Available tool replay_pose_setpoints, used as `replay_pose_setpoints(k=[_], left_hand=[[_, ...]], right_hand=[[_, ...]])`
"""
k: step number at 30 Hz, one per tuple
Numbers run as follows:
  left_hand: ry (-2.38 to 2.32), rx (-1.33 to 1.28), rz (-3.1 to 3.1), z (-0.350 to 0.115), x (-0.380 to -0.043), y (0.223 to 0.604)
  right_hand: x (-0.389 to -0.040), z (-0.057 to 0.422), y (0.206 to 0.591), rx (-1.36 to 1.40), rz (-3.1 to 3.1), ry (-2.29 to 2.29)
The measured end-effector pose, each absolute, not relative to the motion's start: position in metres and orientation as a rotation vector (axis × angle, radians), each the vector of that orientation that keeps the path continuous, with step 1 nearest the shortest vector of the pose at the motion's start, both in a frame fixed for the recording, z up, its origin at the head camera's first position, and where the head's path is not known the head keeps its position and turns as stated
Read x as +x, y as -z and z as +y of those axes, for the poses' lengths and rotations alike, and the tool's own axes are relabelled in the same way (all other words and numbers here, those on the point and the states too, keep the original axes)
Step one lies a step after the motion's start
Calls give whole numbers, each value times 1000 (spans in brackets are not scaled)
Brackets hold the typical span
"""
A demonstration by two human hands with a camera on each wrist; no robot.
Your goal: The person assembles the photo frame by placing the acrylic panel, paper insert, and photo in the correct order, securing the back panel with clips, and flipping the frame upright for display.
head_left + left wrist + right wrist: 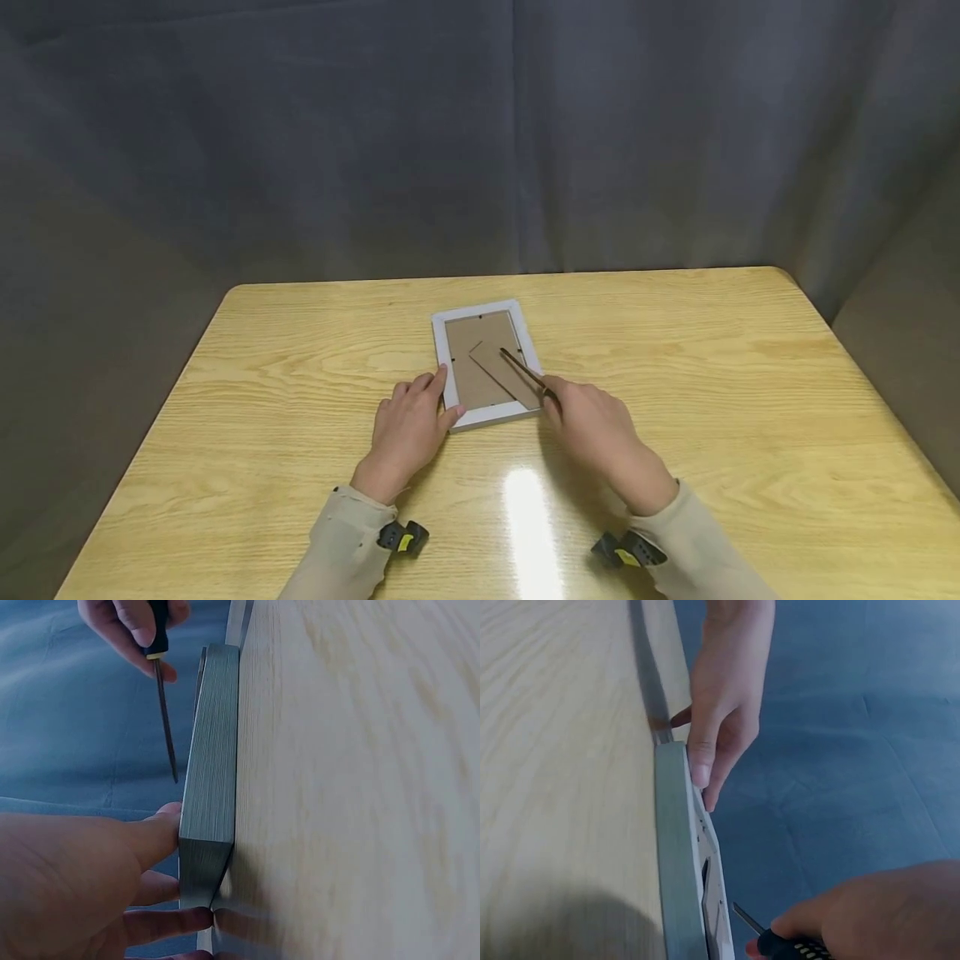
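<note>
A picture frame (487, 412) with a pale grey border lies face down, its brown backing board (468, 383) and fold-out stand leg (517, 387) on top. My left hand (408, 425) holds its near left corner, thumb by the near edge and fingers along the left side. In my right hand (596, 421) is a screwdriver (525, 369); its dark handle (158, 626) and thin metal shaft (165, 712) show in the left wrist view. The shaft angles over the backing, and the right wrist view shows its tip (742, 911) apart from the frame.
The frame lies on a light wood-grain table (300, 375) with rounded far corners. Dark grey curtains (375, 150) hang behind and beside it. A bright light reflection falls on the tabletop between the forearms. Small dark tabs (481, 317) sit along the backing's edges.
</note>
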State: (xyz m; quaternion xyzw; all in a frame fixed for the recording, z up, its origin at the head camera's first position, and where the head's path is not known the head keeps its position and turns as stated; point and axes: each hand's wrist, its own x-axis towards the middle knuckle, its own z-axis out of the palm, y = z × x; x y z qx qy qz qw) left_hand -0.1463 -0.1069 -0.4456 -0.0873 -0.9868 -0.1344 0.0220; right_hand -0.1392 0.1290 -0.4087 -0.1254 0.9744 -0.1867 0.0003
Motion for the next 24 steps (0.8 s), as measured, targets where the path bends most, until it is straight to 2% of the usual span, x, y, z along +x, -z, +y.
replay_pose_setpoints(k=[13, 24], left_hand=[[443, -266, -3049, -106, -146, 447], [439, -259, -3043, -107, -146, 446]], right_hand=[[-121, 141, 407, -413, 3063, 596], [-105, 143, 391, -504, 2993, 596]])
